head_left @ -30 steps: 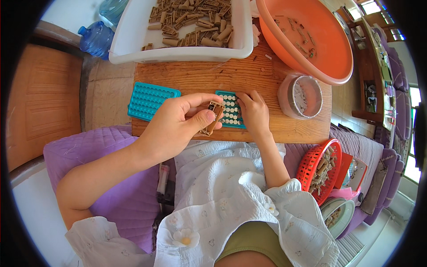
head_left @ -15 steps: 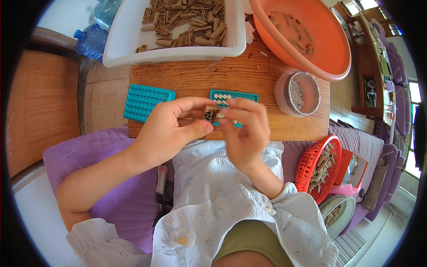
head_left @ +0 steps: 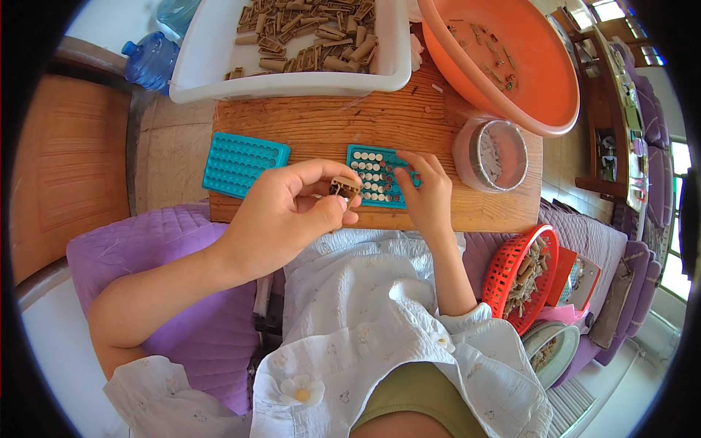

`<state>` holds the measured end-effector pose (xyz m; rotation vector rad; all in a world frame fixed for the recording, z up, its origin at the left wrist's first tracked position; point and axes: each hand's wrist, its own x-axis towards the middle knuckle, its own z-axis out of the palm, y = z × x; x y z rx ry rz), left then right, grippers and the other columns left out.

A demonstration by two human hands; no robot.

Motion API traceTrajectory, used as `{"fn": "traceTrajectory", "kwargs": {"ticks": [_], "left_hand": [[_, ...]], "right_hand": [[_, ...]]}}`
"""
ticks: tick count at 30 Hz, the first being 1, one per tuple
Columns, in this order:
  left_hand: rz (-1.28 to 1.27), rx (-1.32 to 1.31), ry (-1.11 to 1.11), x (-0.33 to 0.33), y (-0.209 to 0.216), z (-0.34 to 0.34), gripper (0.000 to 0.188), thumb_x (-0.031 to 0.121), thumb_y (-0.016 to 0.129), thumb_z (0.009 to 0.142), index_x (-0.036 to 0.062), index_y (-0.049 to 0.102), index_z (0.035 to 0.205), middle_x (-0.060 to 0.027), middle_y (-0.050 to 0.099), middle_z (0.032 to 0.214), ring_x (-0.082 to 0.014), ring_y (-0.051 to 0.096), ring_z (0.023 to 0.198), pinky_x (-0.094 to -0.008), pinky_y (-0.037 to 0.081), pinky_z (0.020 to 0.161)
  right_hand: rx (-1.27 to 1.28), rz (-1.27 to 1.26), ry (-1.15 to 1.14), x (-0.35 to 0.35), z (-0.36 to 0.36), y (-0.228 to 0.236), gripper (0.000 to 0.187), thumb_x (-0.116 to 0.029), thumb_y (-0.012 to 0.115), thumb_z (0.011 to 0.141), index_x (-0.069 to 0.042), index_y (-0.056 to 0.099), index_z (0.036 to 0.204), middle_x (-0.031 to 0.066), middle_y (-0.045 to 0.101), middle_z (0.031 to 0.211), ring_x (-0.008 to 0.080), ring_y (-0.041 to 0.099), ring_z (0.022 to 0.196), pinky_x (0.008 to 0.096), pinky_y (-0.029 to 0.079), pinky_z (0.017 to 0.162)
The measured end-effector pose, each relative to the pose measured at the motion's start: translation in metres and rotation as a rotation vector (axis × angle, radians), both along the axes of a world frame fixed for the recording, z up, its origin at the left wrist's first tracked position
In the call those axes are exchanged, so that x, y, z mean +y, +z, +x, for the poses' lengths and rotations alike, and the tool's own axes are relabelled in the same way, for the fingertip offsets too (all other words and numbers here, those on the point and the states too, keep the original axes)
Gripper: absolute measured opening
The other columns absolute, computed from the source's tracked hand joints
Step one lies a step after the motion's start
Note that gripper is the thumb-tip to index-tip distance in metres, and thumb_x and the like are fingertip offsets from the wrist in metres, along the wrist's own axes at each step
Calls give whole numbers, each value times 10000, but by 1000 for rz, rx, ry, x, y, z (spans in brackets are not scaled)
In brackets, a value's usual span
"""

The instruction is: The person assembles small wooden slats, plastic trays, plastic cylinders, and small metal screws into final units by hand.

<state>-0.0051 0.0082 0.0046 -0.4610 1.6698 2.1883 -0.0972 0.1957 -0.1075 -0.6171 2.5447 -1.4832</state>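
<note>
My left hand (head_left: 281, 208) pinches a small tan plastic housing (head_left: 345, 188) with a dark inside between thumb and fingers, just over the table's front edge. A small white spot shows at its lower side; what it is I cannot make out. Right of it, my right hand (head_left: 432, 198) hangs over the teal pitted tray (head_left: 385, 150), thumb and fingers apart, and nothing shows between them. Rows of small round white discs (head_left: 371, 166) fill the tray's left part, and a few darker ones lie among them. My fingers hide its right end.
A second teal tray (head_left: 244, 166) lies at left. Behind stands a white bin (head_left: 292, 89) of tan housings. An orange basin (head_left: 475, 80) and a clear tub (head_left: 467, 155) of white pieces stand at right. Beside me are a red basket (head_left: 504, 281) and a wooden table (head_left: 292, 120) ahead.
My right hand has left the tan housing and moved right over the teal tray, its fingers spreading. My left hand keeps hold of the housing, which has turned a little.
</note>
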Motion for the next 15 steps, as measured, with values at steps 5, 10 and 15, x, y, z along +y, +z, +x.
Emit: {"fn": "traceTrajectory", "kwargs": {"ticks": [5,10,15], "left_hand": [[-32,-6,-68,1,-1,2,256,3,442,811,-12,493,1061,-77,557,937,-140,580,841,-238,470,729],[-52,7,-69,3,-1,2,260,33,471,833,-8,478,1089,-77,557,958,-133,576,859,-232,465,746],[-82,25,-79,5,-1,6,273,70,499,843,-8,471,1103,-73,558,959,-117,569,860,-225,462,748]], "right_hand": [[343,319,0,-1,2,-36,153,-85,588,743,-45,604,891,93,549,838,271,548,717,331,456,635],[241,241,-5,-1,2,-37,117,-54,591,736,-41,605,851,86,551,837,258,551,711,317,456,624],[196,-149,-166,-13,24,18,153,16,622,689,-37,609,832,78,548,806,215,562,704,278,459,593]]}}
